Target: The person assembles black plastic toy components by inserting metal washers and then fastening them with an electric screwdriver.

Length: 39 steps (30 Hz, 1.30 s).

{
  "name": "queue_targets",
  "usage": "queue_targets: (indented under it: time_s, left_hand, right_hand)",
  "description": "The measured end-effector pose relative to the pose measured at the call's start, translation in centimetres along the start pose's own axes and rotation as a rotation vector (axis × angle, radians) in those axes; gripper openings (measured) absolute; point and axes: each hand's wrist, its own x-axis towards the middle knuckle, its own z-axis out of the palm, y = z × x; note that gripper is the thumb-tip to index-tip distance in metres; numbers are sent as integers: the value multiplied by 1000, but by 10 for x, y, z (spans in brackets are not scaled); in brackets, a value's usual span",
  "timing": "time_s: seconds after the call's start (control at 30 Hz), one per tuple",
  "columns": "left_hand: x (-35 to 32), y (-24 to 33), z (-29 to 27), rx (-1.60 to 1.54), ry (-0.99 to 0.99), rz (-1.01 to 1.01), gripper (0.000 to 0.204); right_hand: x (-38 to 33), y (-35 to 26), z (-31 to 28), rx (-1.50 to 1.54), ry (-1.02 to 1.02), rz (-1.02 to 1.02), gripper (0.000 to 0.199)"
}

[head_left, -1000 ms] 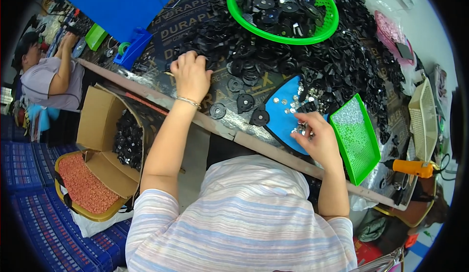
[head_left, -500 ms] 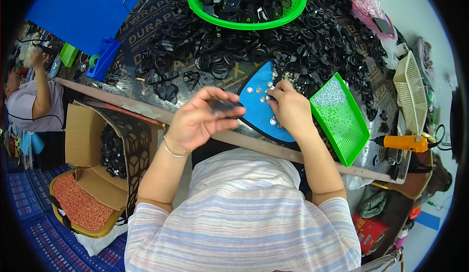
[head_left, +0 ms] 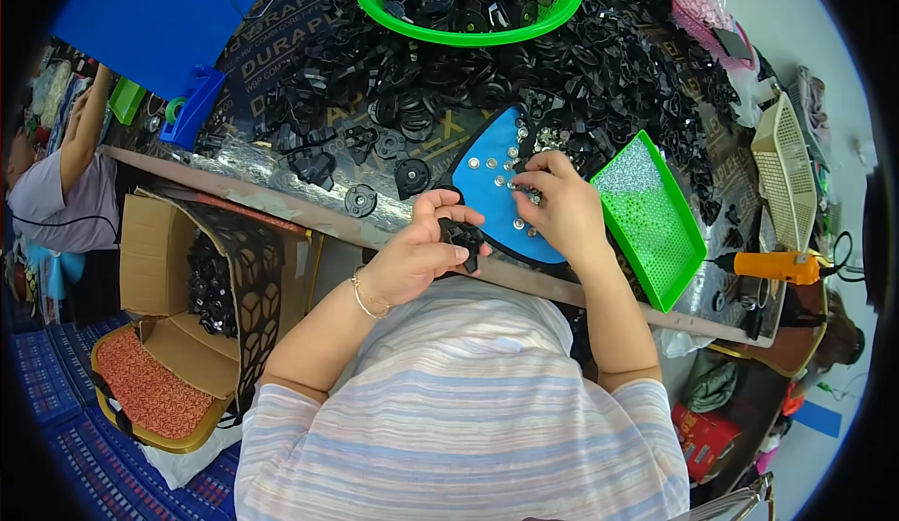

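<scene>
My left hand (head_left: pixel 419 256) is closed around a small black plastic part (head_left: pixel 463 236), held just over the table's near edge. Its fingers hide some of the part. Right of it lies a blue pad (head_left: pixel 476 198) with a black border, scattered with small round metal pieces (head_left: pixel 500 182). Over that pad, my right hand (head_left: pixel 567 207) has thumb and forefinger pinched together at the metal pieces. Whatever is between those fingertips is too small to make out. A loose black disc (head_left: pixel 412 176) sits left of the pad, and another black disc (head_left: pixel 361 201) lies nearer the edge.
A green basket (head_left: pixel 468 34) of black parts stands at the back amid a heap of black parts (head_left: pixel 618 81). Right of my right hand is a green tray (head_left: pixel 700 240), then an orange electric screwdriver (head_left: pixel 777 266). An open cardboard box (head_left: pixel 150 259) stands at left; a person (head_left: pixel 66 184) sits beyond.
My left hand has moved right and toward me, its fingers closing round the black part. Two black discs it covered now show. My right hand stays over the pad, fingertips slightly shifted.
</scene>
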Motion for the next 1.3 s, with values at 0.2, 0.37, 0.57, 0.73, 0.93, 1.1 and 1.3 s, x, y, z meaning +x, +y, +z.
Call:
queue_targets:
  time_s: [0.2, 0.37, 0.57, 0.73, 0.93, 1.1, 1.3]
  left_hand:
    - [10, -11, -5, 51, -95, 48, 51]
    - [15, -13, -6, 38, -66, 16, 33]
    - [16, -14, 2, -222, -71, 9, 28]
    - [15, -17, 2, -270, -86, 1, 21]
    - [15, -17, 2, -344, -82, -27, 20]
    - [15, -11, 5, -383, -97, -41, 21]
    - [8, -9, 3, -306, -48, -39, 23]
  right_hand:
    - [-7, -14, -20, 407, 11, 43, 22]
    - [-11, -23, -27, 517, -1, -54, 19]
    - [-13, -30, -21, 470, -14, -101, 19]
    - [-12, -35, -19, 376, -18, -105, 19]
    - [-11, -37, -21, 410, -12, -95, 18]
    - [-6, -23, -29, 463, 108, 42, 19]
    - [-8, -4, -24, -27, -126, 83, 21]
